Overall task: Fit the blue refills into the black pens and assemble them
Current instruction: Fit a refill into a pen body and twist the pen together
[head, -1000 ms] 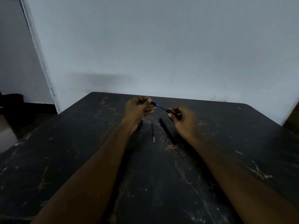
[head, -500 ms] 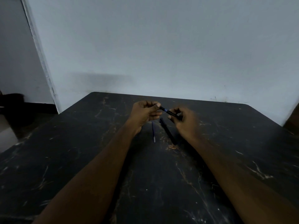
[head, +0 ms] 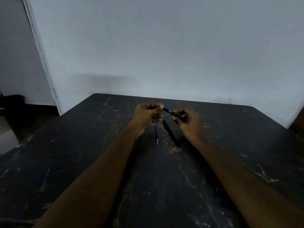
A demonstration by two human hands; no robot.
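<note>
Above the far middle of the table, my left hand (head: 148,115) pinches one black end piece of a pen, and my right hand (head: 189,120) grips the black pen barrel (head: 176,114). Only a short strip of the blue refill (head: 169,111) shows between the two black parts. Beneath my hands, a second blue refill (head: 156,134) lies loose on the table. Just to its right lies another black pen (head: 171,133), pointing toward me.
The dark marbled table (head: 82,162) ends at a pale wall along its far edge. A dim floor and a door frame (head: 41,55) lie off the table's left side. A brown object (head: 298,122) stands at the far right.
My hands have come closer together, and the blue refill has slid into the black barrel; far less blue shows than a second ago.
</note>
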